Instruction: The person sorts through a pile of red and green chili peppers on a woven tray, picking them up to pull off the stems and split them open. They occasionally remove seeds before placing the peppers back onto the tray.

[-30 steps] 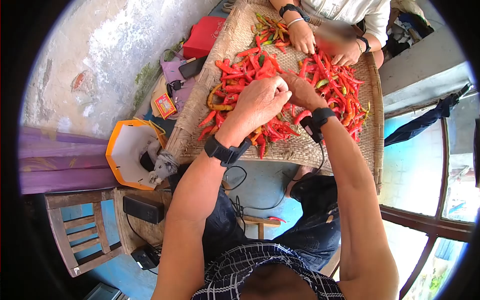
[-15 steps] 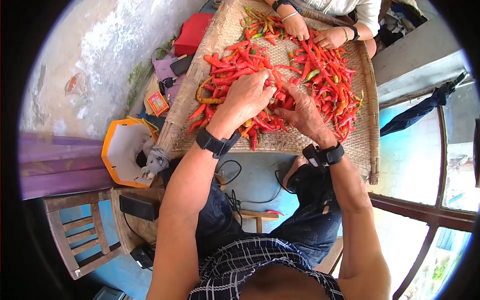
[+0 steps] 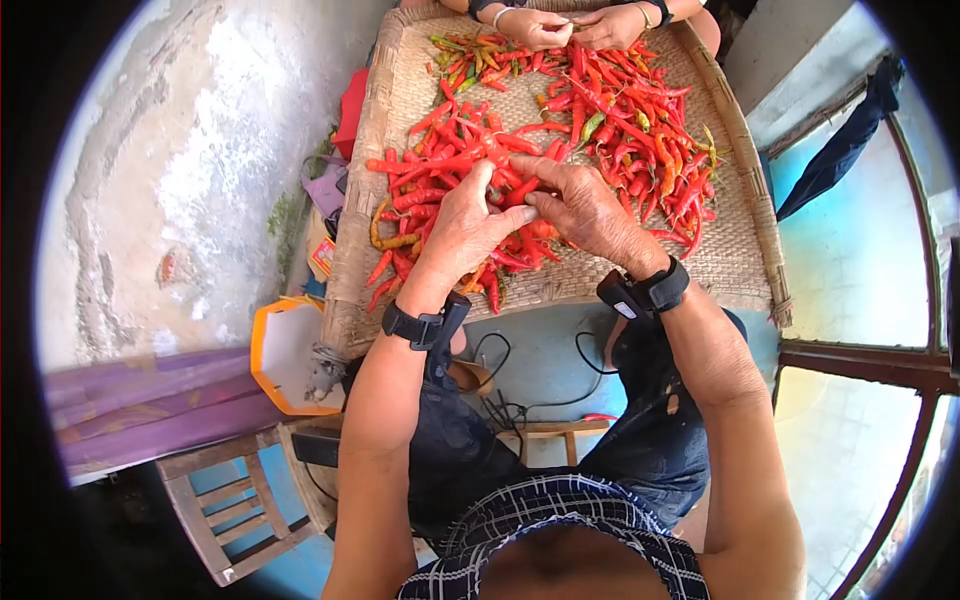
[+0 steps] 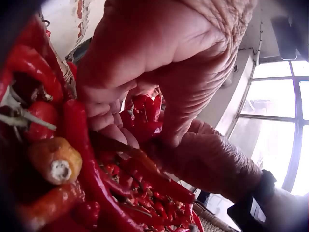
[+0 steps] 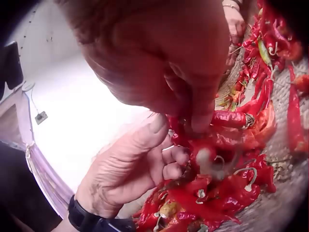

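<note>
Both hands meet over a heap of red chili peppers [image 3: 430, 190] on a woven tray [image 3: 600, 285]. My left hand [image 3: 465, 230] has its fingers bent around red peppers, and its thumb reaches toward the right thumb. In the left wrist view a red chili pepper [image 4: 145, 128] shows behind those bent fingers. Coming in from the right, my right hand [image 3: 590, 215] grips at a red pepper [image 3: 520, 190] between the two hands. In the right wrist view its forefinger points down into the peppers; its thumb is mostly hidden. Pale stems [image 5: 248, 176] stick out below.
Another pile of red peppers [image 3: 650, 150] lies on the right of the tray, with greenish ones [image 3: 465, 60] at the far left. Across the tray another person's hands [image 3: 570, 28] work close together. An orange-rimmed box [image 3: 290, 355] and a wooden chair [image 3: 235, 500] stand at left.
The right hand has drawn back from beside the left, spread, and come in again at the peppers. The head view has shifted. The other person's hands have come together.
</note>
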{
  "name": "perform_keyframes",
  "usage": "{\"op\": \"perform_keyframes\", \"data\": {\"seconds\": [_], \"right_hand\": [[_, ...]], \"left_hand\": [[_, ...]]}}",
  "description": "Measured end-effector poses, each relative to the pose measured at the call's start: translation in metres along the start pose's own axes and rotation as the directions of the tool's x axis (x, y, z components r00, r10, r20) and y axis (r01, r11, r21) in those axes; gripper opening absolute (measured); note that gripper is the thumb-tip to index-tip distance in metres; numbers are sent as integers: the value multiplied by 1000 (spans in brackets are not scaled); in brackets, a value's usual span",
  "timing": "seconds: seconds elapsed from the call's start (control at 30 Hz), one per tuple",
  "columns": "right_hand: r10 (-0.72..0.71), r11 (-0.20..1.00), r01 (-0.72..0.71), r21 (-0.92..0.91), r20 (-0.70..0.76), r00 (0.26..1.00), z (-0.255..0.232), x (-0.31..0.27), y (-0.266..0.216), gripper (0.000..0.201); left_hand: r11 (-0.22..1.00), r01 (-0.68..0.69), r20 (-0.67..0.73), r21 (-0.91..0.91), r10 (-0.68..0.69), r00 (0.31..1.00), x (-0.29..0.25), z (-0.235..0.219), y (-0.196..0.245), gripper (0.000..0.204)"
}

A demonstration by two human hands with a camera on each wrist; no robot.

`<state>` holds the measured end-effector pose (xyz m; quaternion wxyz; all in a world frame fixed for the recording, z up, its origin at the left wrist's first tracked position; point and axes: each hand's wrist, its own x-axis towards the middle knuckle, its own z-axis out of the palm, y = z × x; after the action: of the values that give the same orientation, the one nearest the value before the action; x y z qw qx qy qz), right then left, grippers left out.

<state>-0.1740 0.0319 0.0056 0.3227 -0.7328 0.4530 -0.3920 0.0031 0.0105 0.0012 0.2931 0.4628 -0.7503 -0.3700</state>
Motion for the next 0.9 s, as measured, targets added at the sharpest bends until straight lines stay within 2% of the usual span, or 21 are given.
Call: {"op": "perform_keyframes", "data": {"seconds": [0.03, 0.07, 0.1, 0.17, 0.23, 0.3, 0.33, 0.4, 0.43, 0.47, 0.5, 0.57, 0.63, 0.7, 0.73, 0.77, 0.8, 0.83, 0.9], "right_hand": [[-4, 1000, 4, 10, -16, 1000, -2, 0, 0, 35], [-37, 999, 36, -13, -15, 999, -5, 1, 0, 30], [-70, 997, 70, -38, -13, 997, -8, 1, -1, 25], [-74, 997, 71, -42, -63, 995, -9, 1, 2, 20], [-71, 997, 66, -47, -114, 991, -12, 1, 4, 16], [-204, 973, 173, -152, -220, 954, -15, 4, 6, 11], [-204, 974, 173, -148, -232, 951, -17, 6, 7, 11], [-55, 998, 44, -41, -335, 941, -22, 10, 7, 8], [-55, 998, 44, -38, -339, 939, -27, 12, 6, 8], [118, 977, -57, 204, -301, 946, -34, 13, 4, 8], [274, 889, -158, 430, -223, 936, -39, 14, 4, 9], [302, 863, -178, 474, -200, 932, -44, 13, 11, 10], [315, 902, -268, 338, -93, 944, -48, 17, 21, 10], [331, 896, -288, 337, -75, 941, -52, 22, 27, 13], [331, 781, -126, 612, -234, 914, -53, 27, 29, 18], [371, 598, 92, 796, -377, 848, -53, 30, 31, 23], [517, 541, 118, 833, -440, 734, -56, 33, 25, 37], [520, 542, 113, 833, -438, 733, -55, 33, 29, 37], [519, 689, -130, 713, -359, 776, -49, 29, 33, 50]], "left_hand": [[999, 32, 41, -3, -31, 999, 1, -2, 1, 45], [992, 67, 79, -106, -59, 995, 2, -2, -5, 37], [994, 61, 85, -90, -53, 995, 3, -3, -2, 37], [946, 195, 123, -260, -168, 978, 3, -3, 5, 33], [958, 188, 136, -218, -161, 978, 5, 0, 6, 30], [955, 183, 115, -232, -160, 980, 7, 0, 7, 30], [949, 219, 156, -225, -187, 970, 8, -4, 9, 31], [932, 237, 133, -275, -207, 969, 10, -9, 12, 30], [908, 252, 107, -334, -229, 968, 11, -12, 11, 29], [903, 249, 112, -351, -223, 968, 14, -18, 9, 21], [882, 265, 93, -390, -248, 964, 16, -23, 11, 16], [850, 263, 3, -457, -294, 956, 20, -30, 13, 18], [815, 261, -13, -517, -313, 950, 21, -35, 10, 19], [774, 261, -24, -576, -335, 942, 20, -34, 6, 20], [752, 264, -11, -604, -339, 941, 19, -32, 3, 20], [729, 266, 1, -631, -342, 940, 18, -29, 0, 20], [726, 269, 4, -634, -344, 939, 17, -27, -1, 20], [717, 284, 39, -636, -338, 940, 16, -25, -2, 21], [706, 307, 74, -638, -341, 937, 12, -23, 0, 21]]}}
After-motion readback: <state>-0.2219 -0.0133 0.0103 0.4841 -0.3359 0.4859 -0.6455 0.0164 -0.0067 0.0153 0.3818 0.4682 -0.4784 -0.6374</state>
